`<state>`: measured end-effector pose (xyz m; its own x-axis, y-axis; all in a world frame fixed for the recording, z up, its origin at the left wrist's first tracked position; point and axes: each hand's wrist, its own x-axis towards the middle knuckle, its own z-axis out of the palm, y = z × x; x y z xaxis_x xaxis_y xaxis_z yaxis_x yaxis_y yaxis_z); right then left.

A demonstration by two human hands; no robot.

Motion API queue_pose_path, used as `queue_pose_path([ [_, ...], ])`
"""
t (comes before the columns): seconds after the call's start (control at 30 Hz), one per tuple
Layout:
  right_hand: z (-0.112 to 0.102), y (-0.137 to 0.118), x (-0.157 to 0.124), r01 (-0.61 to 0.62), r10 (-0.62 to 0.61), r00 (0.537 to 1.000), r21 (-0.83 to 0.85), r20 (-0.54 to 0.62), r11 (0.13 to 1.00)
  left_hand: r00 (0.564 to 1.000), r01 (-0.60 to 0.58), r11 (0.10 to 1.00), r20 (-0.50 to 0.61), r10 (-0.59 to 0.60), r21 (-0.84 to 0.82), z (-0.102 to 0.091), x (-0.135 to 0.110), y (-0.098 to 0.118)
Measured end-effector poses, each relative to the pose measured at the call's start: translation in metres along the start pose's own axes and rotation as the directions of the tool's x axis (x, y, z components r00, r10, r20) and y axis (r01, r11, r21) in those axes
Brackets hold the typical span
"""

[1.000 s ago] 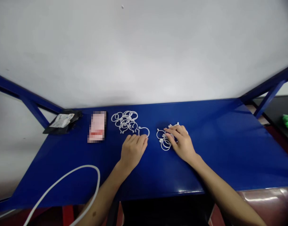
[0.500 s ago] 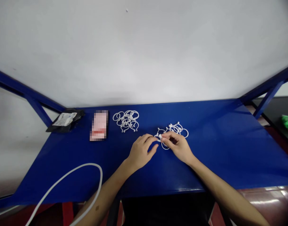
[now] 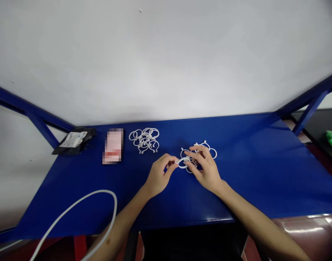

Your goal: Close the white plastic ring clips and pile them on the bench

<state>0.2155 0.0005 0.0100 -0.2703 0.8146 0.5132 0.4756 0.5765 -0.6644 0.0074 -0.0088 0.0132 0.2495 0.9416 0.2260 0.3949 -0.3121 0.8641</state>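
Thumb and fingertips of my left hand (image 3: 161, 173) pinch one end of a white plastic ring (image 3: 183, 166), which looks like a shower curtain ring. Its loop points right, toward my right hand (image 3: 205, 168). That hand's fingers are spread and its thumb is close to the ring's far side; whether they touch I cannot tell. Under and behind the right fingers lies a loose group of similar white rings (image 3: 213, 153), partly hidden by the hand. A second pile of white rings (image 3: 144, 139), some with small knobbed ends showing, rests farther back to the left.
On the blue table (image 3: 250, 163) a pixelated pink rectangular item (image 3: 113, 145) lies left of the ring pile. Beyond it is a black plastic packet (image 3: 73, 140) with a white label. A white cable (image 3: 81, 198) loops over the front left, near my left forearm.
My left fingers have closed on one end of the ring. My right fingers have parted from their pinch, and the ring now shows between both hands.
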Motion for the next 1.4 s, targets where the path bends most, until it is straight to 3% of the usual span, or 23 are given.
queue_pose_path([
  [0.13,-0.002,0.001,0.001,-0.003,-0.007,0.997,0.131,0.079,0.991,0.998,0.040,0.997,0.054,-0.037,-0.059,-0.003,0.000,0.001],
  [0.3,0.005,-0.004,-0.003,-0.181,0.158,0.982,0.289,0.101,0.940,0.985,0.174,0.930,0.051,-0.167,-0.323,-0.004,0.001,-0.002],
  [0.47,0.008,-0.007,-0.004,-0.286,0.263,0.958,0.362,0.114,0.887,0.993,0.111,0.931,0.016,-0.113,-0.348,-0.001,0.002,-0.005],
  [0.8,0.006,-0.011,-0.003,-0.287,0.219,0.950,0.340,0.225,0.896,0.994,0.021,0.979,-0.105,-0.043,-0.202,0.001,0.003,-0.009],
  [0.9,0.002,-0.015,-0.001,-0.201,0.120,0.960,0.324,0.253,0.925,0.995,-0.007,0.985,-0.097,-0.010,-0.170,0.002,0.001,-0.008],
  [1.0,0.001,-0.018,-0.001,-0.098,0.037,0.978,0.293,0.206,0.951,0.997,-0.027,0.991,-0.071,0.018,-0.131,0.002,0.002,-0.007],
  [1.07,0.003,-0.016,-0.002,-0.081,0.045,0.988,0.250,0.148,0.965,0.998,-0.048,0.998,-0.031,0.047,-0.031,-0.004,0.005,-0.010],
  [1.13,0.004,-0.011,-0.001,-0.078,0.059,0.993,0.179,0.105,0.981,0.996,-0.089,0.978,-0.001,0.091,0.191,-0.016,0.009,-0.018],
  [1.2,0.003,-0.003,0.001,-0.052,0.047,0.996,0.069,0.070,0.996,0.988,-0.103,0.867,-0.050,0.146,0.488,-0.031,0.013,-0.030],
  [1.27,-0.001,0.007,0.003,-0.019,0.020,1.000,-0.065,0.019,0.998,0.985,-0.058,0.738,-0.081,0.151,0.672,-0.046,0.015,-0.042],
  [1.4,-0.009,0.024,0.007,-0.020,0.003,0.998,-0.293,-0.057,0.956,0.994,-0.051,0.598,-0.019,0.110,0.800,-0.060,0.015,-0.054],
])
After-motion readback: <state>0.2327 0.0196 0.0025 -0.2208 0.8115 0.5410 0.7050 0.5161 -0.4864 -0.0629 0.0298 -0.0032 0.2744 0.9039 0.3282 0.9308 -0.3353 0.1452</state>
